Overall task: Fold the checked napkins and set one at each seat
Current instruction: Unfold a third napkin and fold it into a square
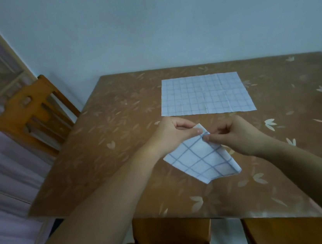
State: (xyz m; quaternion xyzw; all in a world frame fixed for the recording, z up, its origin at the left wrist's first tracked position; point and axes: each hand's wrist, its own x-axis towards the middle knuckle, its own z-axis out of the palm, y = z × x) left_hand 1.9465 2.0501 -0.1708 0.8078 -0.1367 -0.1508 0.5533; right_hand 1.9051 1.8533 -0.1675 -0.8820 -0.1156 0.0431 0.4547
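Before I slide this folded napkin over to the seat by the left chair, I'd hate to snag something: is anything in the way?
Nothing visible does. Left hand and right hand pinch the folded napkin; the table between it and the chair shows only bare surface. The unfolded napkin lies beyond, off that path.

The flat napkin [205,95] lies on the table [118,147] behind the folded napkin [203,161].

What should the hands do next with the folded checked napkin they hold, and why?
Probably lay the folded napkin flat on the table near its front edge, above the near chair, and let go. The left hand and right hand both pinch its top corner, so it looks folded but not yet set down. The unfolded napkin beyond awaits folding.
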